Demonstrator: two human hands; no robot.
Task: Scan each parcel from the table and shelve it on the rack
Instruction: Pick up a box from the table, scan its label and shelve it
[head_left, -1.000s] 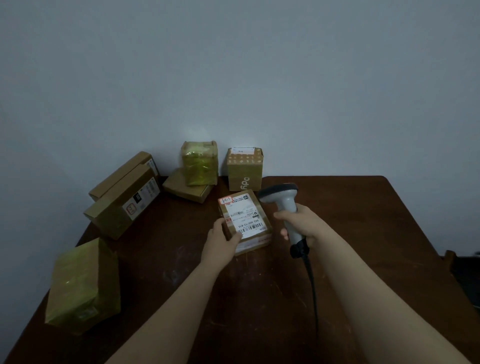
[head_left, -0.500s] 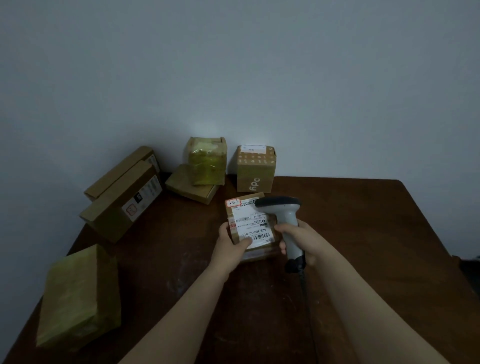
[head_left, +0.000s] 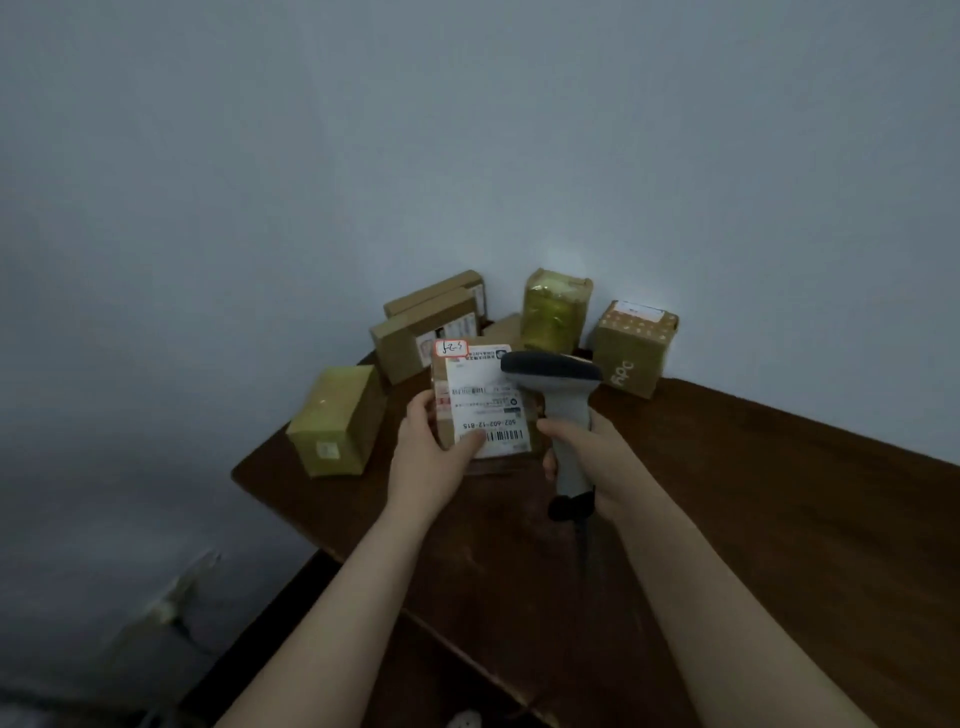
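Near the table (head_left: 779, 493) edge, left hand (head_left: 428, 457) pinches parcel (head_left: 483, 400), right hand (head_left: 592, 452) grips scanner (head_left: 550, 370).

It looked like a small parcel-handling room, perhaps a mailroom or courier depot corner. Taped cardboard boxes (head_left: 631, 353) with shipping labels crowded a dark wooden table (head_left: 779, 493) against a bare grey wall (head_left: 467, 156). A barcode scanner (head_left: 566, 410) (the handheld kind) was beside a labelled parcel (head_left: 483, 400).
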